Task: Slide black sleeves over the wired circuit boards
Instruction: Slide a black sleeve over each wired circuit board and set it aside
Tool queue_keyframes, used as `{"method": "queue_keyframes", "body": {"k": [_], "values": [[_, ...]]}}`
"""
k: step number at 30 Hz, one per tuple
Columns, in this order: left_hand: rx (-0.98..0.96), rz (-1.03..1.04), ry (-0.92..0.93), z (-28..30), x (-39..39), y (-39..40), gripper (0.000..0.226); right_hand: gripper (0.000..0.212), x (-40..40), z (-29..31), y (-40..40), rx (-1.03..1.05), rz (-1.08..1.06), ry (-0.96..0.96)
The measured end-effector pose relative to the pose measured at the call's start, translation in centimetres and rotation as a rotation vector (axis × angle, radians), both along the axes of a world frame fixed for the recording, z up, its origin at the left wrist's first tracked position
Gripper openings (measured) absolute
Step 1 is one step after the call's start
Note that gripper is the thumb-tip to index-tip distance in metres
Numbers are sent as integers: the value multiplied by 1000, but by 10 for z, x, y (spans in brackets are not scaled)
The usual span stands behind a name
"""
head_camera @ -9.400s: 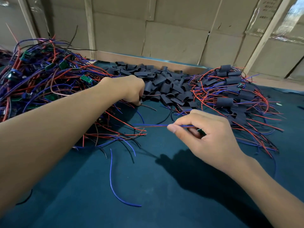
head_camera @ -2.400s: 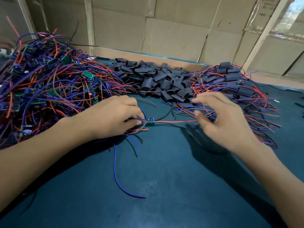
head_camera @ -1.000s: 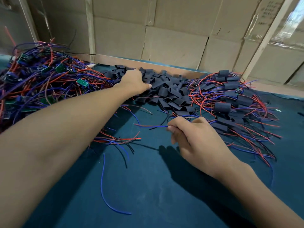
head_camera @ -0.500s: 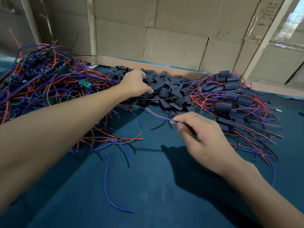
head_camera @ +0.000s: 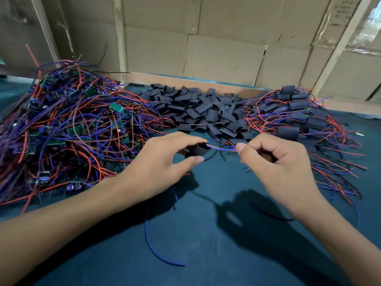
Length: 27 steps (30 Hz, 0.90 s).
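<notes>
The left hand pinched a black sleeve above the table centre; the right hand, at its 3 o'clock, gripped the red and blue wires — their ends entering the sleeve's mouth. The loose sleeve pile lay at 12 o'clock — unsleeved boards at 9.

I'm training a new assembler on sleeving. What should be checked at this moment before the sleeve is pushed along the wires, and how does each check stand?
1. Left hand has a grip on the black sleeve: ok, pinched between thumb and fingers.
2. Right hand pinches the red and blue wires: ok.
3. Wire ends inside the sleeve mouth: ok, they enter its open end.
4. Wires taut between the hands: ok, nearly straight.
5. All of this board's wires are in the sleeve: cannot tell.
6. Circuit board ready behind the right hand: cannot tell, hidden.
</notes>
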<state>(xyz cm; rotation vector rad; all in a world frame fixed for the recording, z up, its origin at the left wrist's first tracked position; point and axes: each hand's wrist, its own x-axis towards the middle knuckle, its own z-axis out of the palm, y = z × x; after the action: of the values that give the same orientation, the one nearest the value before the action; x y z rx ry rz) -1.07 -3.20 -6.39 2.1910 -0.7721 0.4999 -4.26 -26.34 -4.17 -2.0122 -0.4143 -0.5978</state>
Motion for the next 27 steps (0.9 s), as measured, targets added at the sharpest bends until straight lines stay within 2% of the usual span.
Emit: {"method": "queue_keyframes", "body": {"k": [6,10,12,15,18,20,24,27], "values": [[-36,-27,-48,2,-3,-3,42,34,3,0,-4,36,40,89],[70,-83,-164,2,-6,-4,41,32,5,-4,-6,27,54,101],[111,-109,-199,0,-7,-4,40,28,5,-6,-5,-39,97,78],[143,-121,-248,-2,-8,-5,33,27,4,-12,-1,-257,144,30],[202,-80,-335,-1,-7,-3,18,22,4,-18,5,-300,136,72],[191,-43,-343,3,-7,0,17,16,5,-19,3,-309,136,128],[134,23,-337,14,-2,11,14,24,11,-19,-12,-418,106,305],[154,100,-337,17,7,23,17,16,14,-15,-16,-341,49,279]]}}
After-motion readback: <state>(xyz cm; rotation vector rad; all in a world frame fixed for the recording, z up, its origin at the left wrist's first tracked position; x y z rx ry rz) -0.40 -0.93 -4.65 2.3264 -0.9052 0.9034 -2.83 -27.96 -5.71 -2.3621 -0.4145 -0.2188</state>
